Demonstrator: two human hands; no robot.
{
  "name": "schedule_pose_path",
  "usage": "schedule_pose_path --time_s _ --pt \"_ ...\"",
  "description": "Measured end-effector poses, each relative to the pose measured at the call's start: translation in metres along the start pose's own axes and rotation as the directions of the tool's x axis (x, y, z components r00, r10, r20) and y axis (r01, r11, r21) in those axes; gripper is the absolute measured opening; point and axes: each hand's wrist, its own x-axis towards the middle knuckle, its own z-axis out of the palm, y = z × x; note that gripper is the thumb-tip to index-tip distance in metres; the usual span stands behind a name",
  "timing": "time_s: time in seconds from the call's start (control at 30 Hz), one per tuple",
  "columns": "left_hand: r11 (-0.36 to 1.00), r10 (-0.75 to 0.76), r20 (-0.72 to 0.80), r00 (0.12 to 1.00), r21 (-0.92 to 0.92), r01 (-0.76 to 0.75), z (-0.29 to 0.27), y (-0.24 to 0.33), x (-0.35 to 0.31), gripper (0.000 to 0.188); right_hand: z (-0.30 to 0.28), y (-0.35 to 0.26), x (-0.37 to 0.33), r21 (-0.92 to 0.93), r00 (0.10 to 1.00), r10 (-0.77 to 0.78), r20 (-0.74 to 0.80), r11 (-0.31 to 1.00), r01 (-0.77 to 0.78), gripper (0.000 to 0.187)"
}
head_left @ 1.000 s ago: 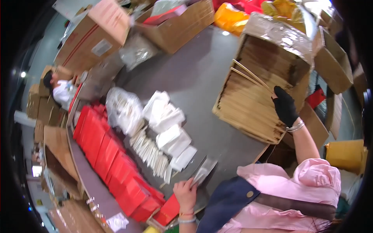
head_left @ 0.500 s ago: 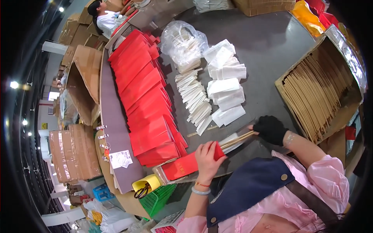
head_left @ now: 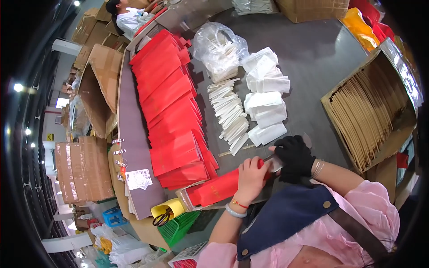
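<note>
A long red paper sleeve (head_left: 213,190) lies slantwise at the table's near edge. My bare left hand (head_left: 250,181) is closed around it near its right end, thumb on the near side. My right hand (head_left: 294,157), in a black fingerless glove, is curled at that end, close to the left fingertips. Something pale and translucent (head_left: 277,165) shows between the two hands; what the right fingers hold is mostly hidden. Beyond my hands lie a row of narrow white paper packets (head_left: 229,118) and a row of wider white packets (head_left: 267,107).
Overlapping red sleeves (head_left: 172,111) line the left side. A plastic bag (head_left: 220,47) of packets stands farther back. At right, an open carton (head_left: 328,105) holds many thin wooden sticks (head_left: 368,118). A yellow holder (head_left: 172,209) with scissors (head_left: 161,218) sits at the near left corner. A co-worker (head_left: 132,20) works far left.
My right hand has moved left to the sleeve's end. The wooden sticks and white packet that stuck out there no longer show. The view has shifted slightly.
</note>
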Motion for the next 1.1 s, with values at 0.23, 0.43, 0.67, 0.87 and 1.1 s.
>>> schedule_pose_path --time_s 0.23,0.43,0.67,0.87,1.1 --pt "0.997 0.042 0.025 0.999 -0.065 -0.041 -0.096 -0.053 0.021 0.023 -0.05 0.028 -0.03 -0.013 0.953 0.299 0.036 0.954 -0.299 0.066" --pt "0.908 -0.398 -0.227 0.889 0.041 0.417 -0.02 -0.052 -0.025 0.073 -0.049 0.003 -0.025 -0.209 0.952 0.279 0.124 0.945 -0.25 0.064" --pt "0.771 -0.624 -0.088 0.777 -0.229 0.594 0.028 -0.032 -0.039 0.099 -0.04 -0.001 -0.016 -0.162 0.957 0.187 0.221 0.975 -0.153 0.065" --pt "0.801 -0.58 -0.059 0.813 -0.226 0.555 0.03 -0.027 -0.032 0.1 0.027 -0.022 0.007 -0.112 0.897 0.124 0.424 0.99 -0.084 0.071" --pt "0.923 -0.369 -0.271 0.889 -0.22 0.316 0.026 -0.08 0.011 0.029 -0.03 0.031 -0.021 0.096 0.978 0.162 -0.13 0.984 -0.15 0.06"
